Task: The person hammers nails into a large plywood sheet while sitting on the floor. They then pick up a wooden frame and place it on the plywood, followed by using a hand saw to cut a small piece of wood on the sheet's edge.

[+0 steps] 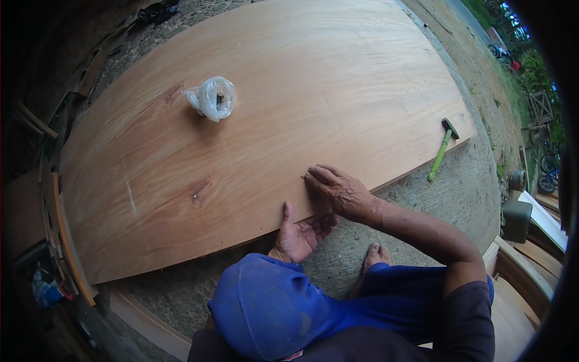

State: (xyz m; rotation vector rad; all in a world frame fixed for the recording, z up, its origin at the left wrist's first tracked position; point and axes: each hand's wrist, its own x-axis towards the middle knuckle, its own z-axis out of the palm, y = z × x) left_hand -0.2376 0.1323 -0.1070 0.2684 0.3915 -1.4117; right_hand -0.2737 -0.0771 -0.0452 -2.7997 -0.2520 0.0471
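A wide plywood sheet [271,139] lies before me. Near its close edge my right hand [339,192] rests on top, fingers pressed together. A tiny dark tip shows at the fingertips, too small to name. My left hand [298,239] is turned palm up at the sheet's near edge, thumb raised and fingers loosely apart, with nothing in it. Toward the right end of the sheet lies a hammer [445,145] with a green handle and dark head. A clear plastic bag [215,99] stands farther off on the sheet, rolled open, with small dark pieces inside.
Rough concrete [434,205] surrounds the sheet. My bent knee in blue trousers [259,308] and a bare foot [376,256] are close to the near edge. Wooden strips [63,235] lean at the left. Curved wooden pieces [525,283] and a dark box-shaped object [516,220] are at the right.
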